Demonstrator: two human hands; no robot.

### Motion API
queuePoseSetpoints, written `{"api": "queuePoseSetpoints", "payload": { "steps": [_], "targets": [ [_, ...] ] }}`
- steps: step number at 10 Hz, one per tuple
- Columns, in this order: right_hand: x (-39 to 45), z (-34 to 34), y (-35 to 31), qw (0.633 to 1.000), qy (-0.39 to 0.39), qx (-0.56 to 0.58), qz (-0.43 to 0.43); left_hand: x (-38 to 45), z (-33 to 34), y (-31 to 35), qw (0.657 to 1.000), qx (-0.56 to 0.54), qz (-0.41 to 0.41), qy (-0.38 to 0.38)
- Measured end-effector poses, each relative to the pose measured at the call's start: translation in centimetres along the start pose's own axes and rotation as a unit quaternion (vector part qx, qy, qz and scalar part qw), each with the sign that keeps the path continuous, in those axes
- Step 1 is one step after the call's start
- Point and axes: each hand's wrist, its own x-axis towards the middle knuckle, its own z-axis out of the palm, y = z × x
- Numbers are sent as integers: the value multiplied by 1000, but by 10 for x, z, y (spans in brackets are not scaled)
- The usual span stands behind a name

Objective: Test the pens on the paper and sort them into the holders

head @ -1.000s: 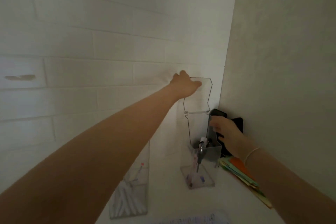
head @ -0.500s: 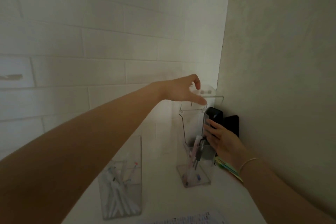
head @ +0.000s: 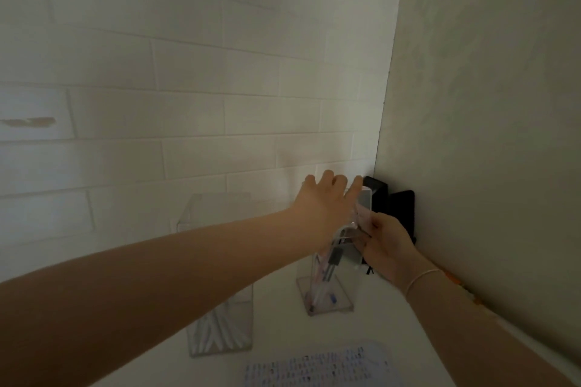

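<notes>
On the white desk a tall clear right holder [head: 330,302] stands with several pens [head: 327,273] inside, one with a dark clip. My left hand [head: 327,201] reaches over its tall back panel, fingers curled over the top edge. My right hand [head: 385,242] grips the holder's right side at mid height, fingers curled round its edge. A clear left holder [head: 220,333] with several white pens stands lower left, partly hidden behind my left forearm. The test paper [head: 317,367], covered in small marks, lies at the bottom edge.
Two black objects [head: 401,207] lean in the corner behind the right holder. A white brick wall runs along the back and a plain wall [head: 487,135] closes the right side. Coloured paper edges [head: 465,289] show by my right wrist.
My left hand has come down onto the top of the right holder's back panel. My right hand has shifted from the black object onto the holder's side. The view has tilted.
</notes>
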Motion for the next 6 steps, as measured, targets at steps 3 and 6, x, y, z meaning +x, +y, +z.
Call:
{"api": "queuePoseSetpoints", "payload": {
  "steps": [3, 6],
  "targets": [
    [-17, 12, 6, 999, -8, -37, -17, -17, 0, 10, 998, 15, -4, -62],
    [-18, 30, 5, 983, 95, -125, -97, -28, -11, 4, 993, -42, -24, -110]
  ]
}}
